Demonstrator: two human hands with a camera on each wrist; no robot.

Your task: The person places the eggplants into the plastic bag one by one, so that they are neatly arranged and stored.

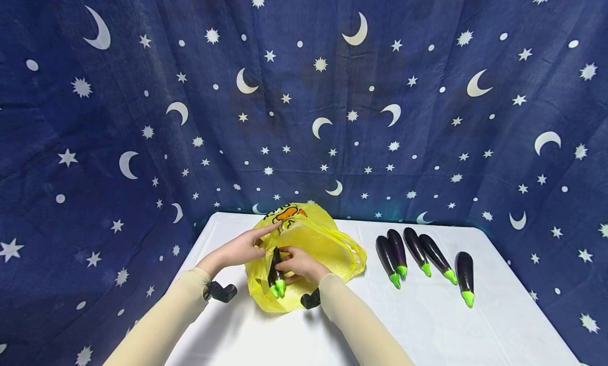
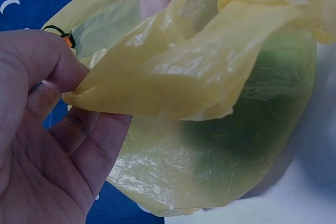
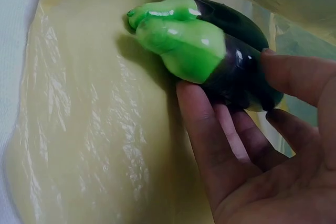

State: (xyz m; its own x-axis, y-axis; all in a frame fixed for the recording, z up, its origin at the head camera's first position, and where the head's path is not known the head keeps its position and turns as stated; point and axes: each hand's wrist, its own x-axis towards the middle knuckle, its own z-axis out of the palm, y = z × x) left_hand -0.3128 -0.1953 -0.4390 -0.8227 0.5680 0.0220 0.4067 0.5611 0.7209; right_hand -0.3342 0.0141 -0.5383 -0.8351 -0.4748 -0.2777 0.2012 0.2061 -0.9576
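Note:
A yellow plastic bag [image 1: 323, 234] with an orange and black print lies on its side, its mouth spread. My left hand [image 1: 241, 249] pinches the edge of the bag's mouth between thumb and fingers, plain in the left wrist view. Inside the opening, my right hand [image 1: 304, 264] holds a dark purple eggplant [image 3: 239, 77] with a bright green stem end, thumb on one side and fingers on the other. A second eggplant [image 3: 233, 22] lies right against it in the bag. Both green ends point toward the person in the head view. The bag's plastic hides part of the right hand from the left wrist view.
Several more eggplants [image 1: 412, 247] lie on the white table [image 1: 503, 324] to the right of the bag, one of them [image 1: 465, 271] set apart farther right. A dark blue cloth [image 1: 304, 91] with moons and stars hangs behind and beside the table.

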